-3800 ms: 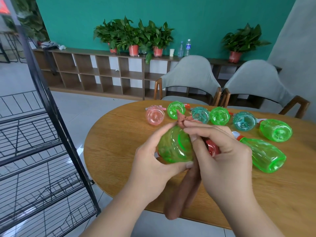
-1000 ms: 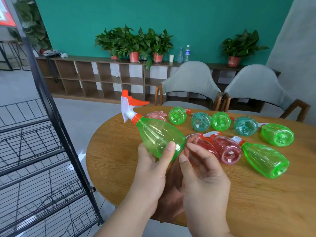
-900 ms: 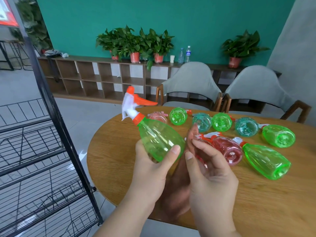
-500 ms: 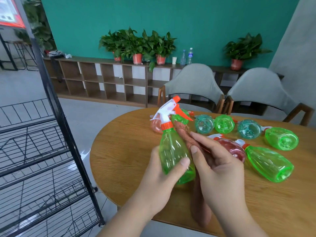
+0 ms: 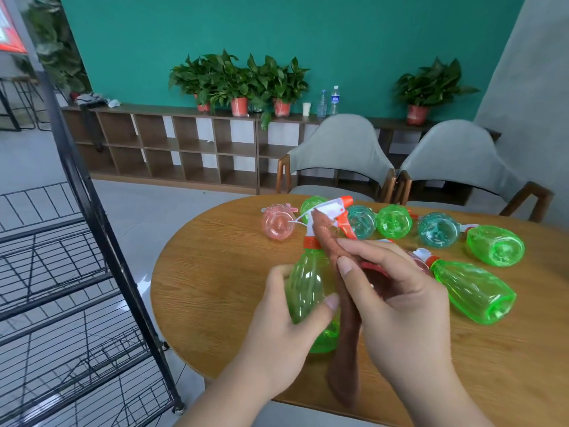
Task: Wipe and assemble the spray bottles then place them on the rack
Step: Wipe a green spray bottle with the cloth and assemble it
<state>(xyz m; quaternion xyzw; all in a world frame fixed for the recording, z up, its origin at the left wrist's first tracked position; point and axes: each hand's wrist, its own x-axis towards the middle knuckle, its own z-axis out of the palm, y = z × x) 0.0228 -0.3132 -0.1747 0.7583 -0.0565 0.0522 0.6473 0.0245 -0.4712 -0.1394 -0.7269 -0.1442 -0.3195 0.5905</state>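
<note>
One green bottle [image 5: 308,291] upright in left grip [image 5: 286,340]; right grip [image 5: 400,315] pinches cloth [image 5: 346,343] alongside.

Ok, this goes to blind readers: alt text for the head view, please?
A left hand holds a green spray bottle over a wooden table while the right hand holds a brown cloth against it. Other bottles lie behind; a wire rack stands left.

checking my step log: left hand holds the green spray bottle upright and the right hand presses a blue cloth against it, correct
Not quite: the cloth is reddish brown, not blue. The head view shows the left hand holding the green spray bottle upright while the right hand presses that cloth against it.
</note>
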